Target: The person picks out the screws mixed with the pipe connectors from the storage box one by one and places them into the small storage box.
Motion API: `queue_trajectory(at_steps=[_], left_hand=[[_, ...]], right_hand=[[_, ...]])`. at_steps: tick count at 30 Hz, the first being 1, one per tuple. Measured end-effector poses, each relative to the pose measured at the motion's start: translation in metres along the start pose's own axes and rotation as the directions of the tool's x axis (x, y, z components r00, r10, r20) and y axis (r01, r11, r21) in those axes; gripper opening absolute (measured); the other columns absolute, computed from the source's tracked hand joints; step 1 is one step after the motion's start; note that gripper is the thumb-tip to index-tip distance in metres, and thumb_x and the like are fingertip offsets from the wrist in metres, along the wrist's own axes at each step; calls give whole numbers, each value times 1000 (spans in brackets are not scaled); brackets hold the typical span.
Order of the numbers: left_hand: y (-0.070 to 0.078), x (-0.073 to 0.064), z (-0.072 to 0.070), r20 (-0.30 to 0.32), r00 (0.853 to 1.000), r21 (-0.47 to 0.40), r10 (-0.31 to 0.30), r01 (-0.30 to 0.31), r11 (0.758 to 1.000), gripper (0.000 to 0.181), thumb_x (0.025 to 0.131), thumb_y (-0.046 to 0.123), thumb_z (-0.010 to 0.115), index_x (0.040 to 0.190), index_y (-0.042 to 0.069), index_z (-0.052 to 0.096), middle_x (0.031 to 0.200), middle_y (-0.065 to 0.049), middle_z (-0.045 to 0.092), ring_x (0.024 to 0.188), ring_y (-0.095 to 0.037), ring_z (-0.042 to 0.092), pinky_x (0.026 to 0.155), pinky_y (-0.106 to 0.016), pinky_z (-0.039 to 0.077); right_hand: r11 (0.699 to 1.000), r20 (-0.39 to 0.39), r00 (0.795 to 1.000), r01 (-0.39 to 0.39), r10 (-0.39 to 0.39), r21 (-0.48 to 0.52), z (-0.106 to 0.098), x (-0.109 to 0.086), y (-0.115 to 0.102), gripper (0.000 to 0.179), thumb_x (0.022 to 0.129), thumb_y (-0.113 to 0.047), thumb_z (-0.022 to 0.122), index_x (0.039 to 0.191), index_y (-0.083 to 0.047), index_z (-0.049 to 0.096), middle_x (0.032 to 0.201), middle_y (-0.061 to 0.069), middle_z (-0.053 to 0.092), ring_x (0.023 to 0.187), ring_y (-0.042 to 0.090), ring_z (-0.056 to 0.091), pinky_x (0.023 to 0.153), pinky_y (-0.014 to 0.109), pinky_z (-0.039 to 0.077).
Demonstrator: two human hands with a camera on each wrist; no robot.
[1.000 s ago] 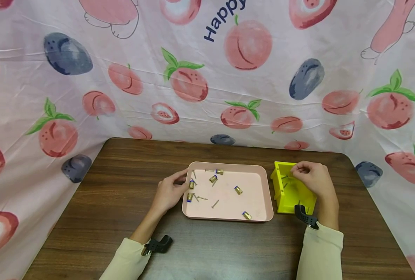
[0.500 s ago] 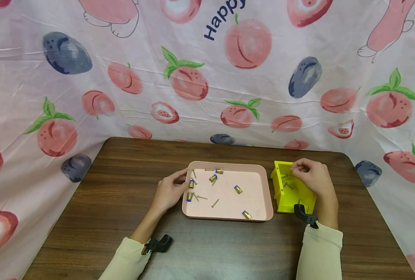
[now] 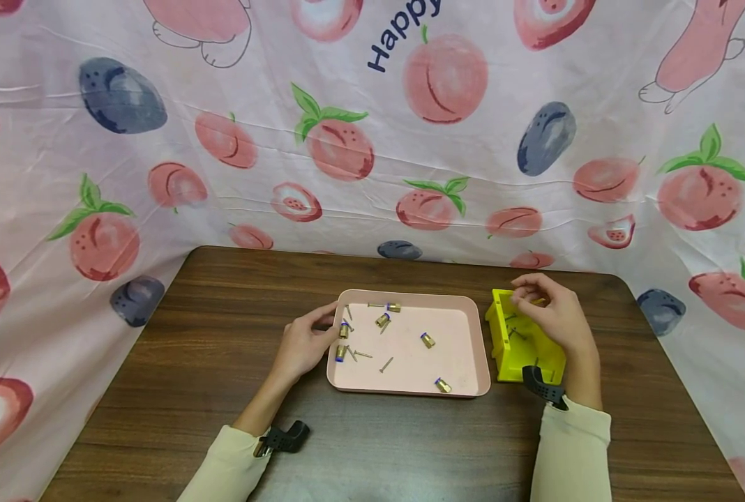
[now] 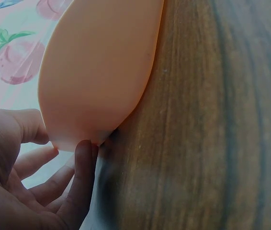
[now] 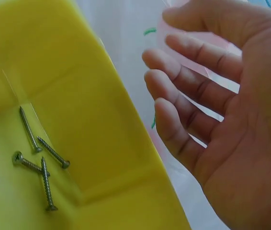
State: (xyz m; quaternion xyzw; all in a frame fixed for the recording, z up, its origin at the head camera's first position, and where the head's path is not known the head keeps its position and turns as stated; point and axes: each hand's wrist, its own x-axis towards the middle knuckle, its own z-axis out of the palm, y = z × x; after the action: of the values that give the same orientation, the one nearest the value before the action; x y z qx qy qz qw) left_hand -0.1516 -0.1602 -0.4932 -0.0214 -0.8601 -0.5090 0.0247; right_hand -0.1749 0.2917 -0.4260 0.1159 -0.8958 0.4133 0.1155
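My left hand (image 3: 306,343) grips the left end of the pink tray (image 3: 410,382), fingers and thumb at its rim (image 4: 71,143). In the tray lie several loose screws (image 3: 387,364) and several brass push-in fittings (image 3: 427,340) with blue rings, most of them toward the left end. Over the far right side of the yellow bin (image 3: 501,348) hovers my right hand (image 3: 557,314). Its fingers are relaxed and apart, with nothing between them in the right wrist view (image 5: 212,96). Several screws (image 5: 47,184) lie on the bin's floor.
The tray and bin stand side by side on a dark wooden table (image 3: 234,307), a narrow gap between them. A fruit-print curtain (image 3: 347,230) hangs behind the table and along both sides. Each wrist carries a black camera mount (image 3: 284,438).
A screw has come to lie with the others in the bin. My right hand has since loosened its pinched fingers and risen slightly. The left hand and the tray stay put.
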Motion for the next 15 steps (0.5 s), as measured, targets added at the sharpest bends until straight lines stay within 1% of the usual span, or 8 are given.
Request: queue_trajectory(at_steps=[3,4,7,10,11,15], left_hand=[[-2,0,0,-9,1000,-9,27,-27,1000,48,99,12,73,147,3,70,113,-17,81,87,-23,81,77,-38,62],[-6,1,1,-15,998,-18,53,-54,998,48,99,14,73,146,3,71,111,-16,81,85,-22,81,74,-36,62],[-7,1,1,-25,998,-15,65,-65,998,48,99,14,73,145,2,72,109,-16,81,84,-21,80,72,-35,62],[-6,0,1,-19,999,-11,45,-46,999,47,100,14,73,146,4,72,111,-16,81,86,-22,81,75,-38,62],[-1,0,1,-13,1000,-2,18,-18,1000,48,100,12,74,146,3,71,112,-16,81,88,-23,81,78,-40,63],[-1,0,1,2,1000,5,-8,8,1000,48,101,11,75,148,5,70,115,-16,81,91,-24,81,81,-40,63]], right_hand=[[999,15,1000,8,-9,50,4,3,-2,36,98,-6,78,133,1,70,114,20,76,90,6,63,76,18,49],[998,21,1000,12,-14,67,5,3,-3,38,98,-5,78,135,1,69,116,21,76,91,6,63,76,19,49],[993,39,999,32,-37,111,9,6,-5,43,98,-2,78,139,0,67,121,23,75,95,5,64,77,21,50],[990,58,997,51,-60,133,12,7,-8,46,98,-1,78,142,0,64,124,23,74,100,7,65,81,20,51],[989,63,996,59,-68,137,13,8,-9,48,98,-1,78,143,1,63,125,23,73,102,9,65,82,20,51],[985,85,993,62,-76,160,18,10,-12,52,97,-1,78,146,3,60,129,26,71,109,23,67,87,21,52]])
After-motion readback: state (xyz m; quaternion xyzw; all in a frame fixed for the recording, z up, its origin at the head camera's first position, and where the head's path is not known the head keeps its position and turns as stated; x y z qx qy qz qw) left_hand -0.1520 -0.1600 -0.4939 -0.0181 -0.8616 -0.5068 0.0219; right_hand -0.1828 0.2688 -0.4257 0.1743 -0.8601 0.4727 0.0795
